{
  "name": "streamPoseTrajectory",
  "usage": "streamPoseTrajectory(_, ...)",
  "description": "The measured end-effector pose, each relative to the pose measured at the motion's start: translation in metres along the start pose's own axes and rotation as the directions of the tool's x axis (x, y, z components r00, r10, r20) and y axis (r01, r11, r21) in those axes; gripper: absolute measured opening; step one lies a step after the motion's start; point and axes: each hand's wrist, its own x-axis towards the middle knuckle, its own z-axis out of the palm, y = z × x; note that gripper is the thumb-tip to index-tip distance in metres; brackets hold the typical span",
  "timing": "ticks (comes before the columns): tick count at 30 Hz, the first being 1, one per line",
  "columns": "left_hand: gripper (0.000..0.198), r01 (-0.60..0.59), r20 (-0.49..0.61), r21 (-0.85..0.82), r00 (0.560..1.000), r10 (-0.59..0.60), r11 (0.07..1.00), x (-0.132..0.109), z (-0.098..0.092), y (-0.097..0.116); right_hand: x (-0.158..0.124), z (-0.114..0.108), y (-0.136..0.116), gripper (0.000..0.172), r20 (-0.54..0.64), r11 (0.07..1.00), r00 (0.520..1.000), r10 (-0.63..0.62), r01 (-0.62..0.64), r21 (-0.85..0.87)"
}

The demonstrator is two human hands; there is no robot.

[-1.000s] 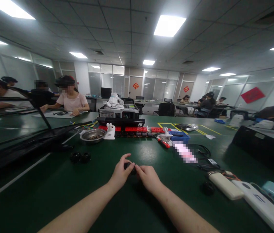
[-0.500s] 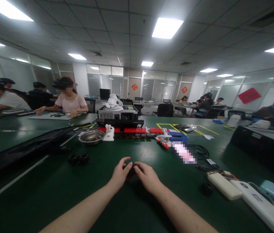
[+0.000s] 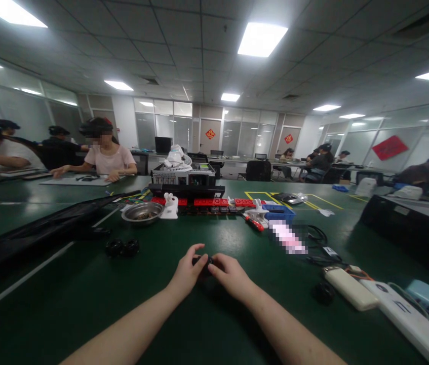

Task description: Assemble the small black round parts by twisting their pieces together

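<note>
Between both hands is a small round black part (image 3: 207, 260), mostly hidden by the fingers; its exact kind I cannot make out. My left hand (image 3: 188, 267) grips it from the left, thumb on top and index finger stretched forward. From the other side my right hand (image 3: 230, 272) holds it with thumb and fingers. Two similar round black parts (image 3: 122, 247) lie side by side to the left on the green table (image 3: 161, 334). Another dark round part (image 3: 323, 292) sits to the right of my right hand.
A metal bowl (image 3: 143, 214) with small pieces stands ahead on the left. Beyond are red strips (image 3: 210, 202) and a blue bin (image 3: 279, 213). Cables (image 3: 316, 235), a cream power bank (image 3: 351, 288) and a white one (image 3: 404, 314) lie right. A long black panel (image 3: 47, 228) is left.
The black part has turned slightly between my fingers, which have shifted a little. Both hands stay in nearly the same place, and the table things lie as before.
</note>
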Motion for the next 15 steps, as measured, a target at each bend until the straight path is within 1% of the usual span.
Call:
streamPoseTrajectory(1,0.044,0.046,0.005,-0.027,0.999,-0.046,0.999,0.002,0.000,-0.002,-0.001,-0.001,-0.002,0.020,-0.002,0.999,1.000,-0.023,0.023,-0.038)
streamPoseTrajectory(3,0.043,0.119,0.016,-0.057,0.993,-0.119,0.991,0.006,0.000,-0.006,-0.003,-0.002,-0.005,0.027,-0.007,0.994,0.998,-0.056,0.055,-0.097)
streamPoseTrajectory(5,0.042,0.124,0.008,-0.054,0.992,-0.124,0.991,0.008,-0.001,-0.009,-0.004,-0.002,-0.006,0.032,-0.010,0.991,0.997,-0.078,0.077,-0.110)
streamPoseTrajectory(7,0.042,0.064,-0.028,-0.023,0.997,-0.065,0.998,0.009,-0.002,-0.010,-0.003,-0.001,-0.004,0.034,-0.014,0.996,0.998,-0.056,0.055,-0.074)
streamPoseTrajectory(10,0.044,-0.059,-0.094,0.078,0.993,0.066,0.995,0.007,-0.003,-0.008,0.000,0.001,0.004,0.029,-0.022,0.999,0.999,0.049,-0.048,0.025)
streamPoseTrajectory(13,0.045,-0.176,-0.110,0.213,0.973,0.203,0.961,0.003,-0.004,-0.003,0.003,0.003,0.012,0.046,0.016,0.978,0.988,0.156,-0.157,0.139)
streamPoseTrajectory(15,0.044,-0.230,-0.085,0.289,0.961,0.264,0.929,0.000,-0.003,0.001,0.005,0.005,0.014,0.052,0.067,0.953,0.978,0.199,-0.209,0.220)
